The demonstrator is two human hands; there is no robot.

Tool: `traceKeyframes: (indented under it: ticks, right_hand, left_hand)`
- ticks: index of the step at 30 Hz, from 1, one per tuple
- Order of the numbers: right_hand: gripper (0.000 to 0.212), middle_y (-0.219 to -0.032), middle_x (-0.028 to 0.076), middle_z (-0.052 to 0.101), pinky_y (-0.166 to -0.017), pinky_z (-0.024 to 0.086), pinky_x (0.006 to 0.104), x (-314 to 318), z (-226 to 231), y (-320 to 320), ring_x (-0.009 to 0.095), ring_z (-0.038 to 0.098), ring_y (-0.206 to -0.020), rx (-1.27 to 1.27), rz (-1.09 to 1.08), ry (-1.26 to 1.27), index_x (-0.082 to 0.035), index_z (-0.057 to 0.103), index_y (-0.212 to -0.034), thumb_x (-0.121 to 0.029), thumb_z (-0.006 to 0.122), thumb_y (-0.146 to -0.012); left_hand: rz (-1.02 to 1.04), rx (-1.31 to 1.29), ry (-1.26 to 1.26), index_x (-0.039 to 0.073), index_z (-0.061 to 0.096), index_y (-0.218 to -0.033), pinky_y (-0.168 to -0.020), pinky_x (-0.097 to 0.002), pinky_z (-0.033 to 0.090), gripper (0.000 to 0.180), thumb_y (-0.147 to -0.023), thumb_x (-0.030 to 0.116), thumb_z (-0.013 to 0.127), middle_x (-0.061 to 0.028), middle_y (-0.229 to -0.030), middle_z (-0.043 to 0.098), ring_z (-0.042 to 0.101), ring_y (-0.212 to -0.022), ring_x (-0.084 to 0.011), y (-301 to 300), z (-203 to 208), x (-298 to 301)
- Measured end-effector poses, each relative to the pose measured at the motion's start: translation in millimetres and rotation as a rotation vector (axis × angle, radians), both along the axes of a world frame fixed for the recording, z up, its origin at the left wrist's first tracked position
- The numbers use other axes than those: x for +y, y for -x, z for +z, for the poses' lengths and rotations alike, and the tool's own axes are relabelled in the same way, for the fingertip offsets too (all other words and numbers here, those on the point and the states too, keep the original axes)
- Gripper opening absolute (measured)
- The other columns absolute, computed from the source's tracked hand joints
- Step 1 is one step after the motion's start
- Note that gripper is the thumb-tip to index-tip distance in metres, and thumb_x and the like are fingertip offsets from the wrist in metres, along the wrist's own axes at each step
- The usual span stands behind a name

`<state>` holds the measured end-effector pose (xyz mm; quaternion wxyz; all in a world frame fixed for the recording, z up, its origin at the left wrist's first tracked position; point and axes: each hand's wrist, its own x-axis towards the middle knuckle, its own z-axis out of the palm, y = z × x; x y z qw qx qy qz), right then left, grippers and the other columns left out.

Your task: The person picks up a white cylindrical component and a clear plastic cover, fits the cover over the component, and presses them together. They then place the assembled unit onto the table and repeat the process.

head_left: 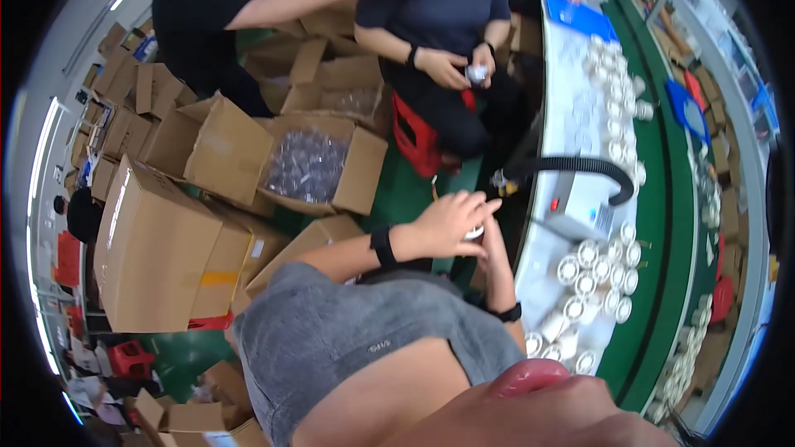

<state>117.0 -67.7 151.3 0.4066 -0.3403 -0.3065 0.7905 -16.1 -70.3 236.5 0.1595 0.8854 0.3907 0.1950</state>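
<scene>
My left hand and my right hand meet in front of my body, beside the edge of the white worktable. Between them is a small white round part, mostly covered by my fingers. The left hand lies over its top, fingers bent around it. The right hand closes on it from the other side. On the table to the right stand several white round fittings, much like the part between my hands. A grey-white box-shaped machine with a red switch and a black corrugated hose is just beyond them.
Open cartons, one filled with clear plastic pieces, crowd the left. A seated co-worker holds a small white item; another person in black reaches across. A green conveyor belt runs along the table's right side. A blue tray lies far off.
</scene>
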Motion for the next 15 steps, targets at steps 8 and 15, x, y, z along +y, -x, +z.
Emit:
traceKeyframes:
  ticks: [8,15]
  right_hand:
    - [0.044,-0.071,0.010,0.057,-0.042,0.045,0.0229,-12,17,-7,0.015,0.055,-0.048,-0.140,-0.025,0.051,-0.003,0.047,-0.100,-0.041,0.033,-0.085]
    - [0.039,-0.080,0.006,0.054,-0.054,0.043,0.0219,-33,32,-30,0.015,0.055,-0.070,-0.724,-0.261,-0.337,-0.003,0.045,-0.106,-0.029,0.053,-0.078]
  left_hand:
    - [0.267,-0.620,0.508,0.003,0.051,-0.092,-0.062,-0.0314,0.042,0.037,-0.084,0.037,0.038,-0.0091,-0.074,0.056,0.053,-0.065,-0.0217,28,-98,30]
    - [0.363,-0.902,1.598,0.006,0.051,-0.089,-0.056,-0.0273,0.044,0.041,-0.087,0.039,0.027,-0.0061,-0.072,0.057,0.055,-0.062,-0.0145,10,-136,24]
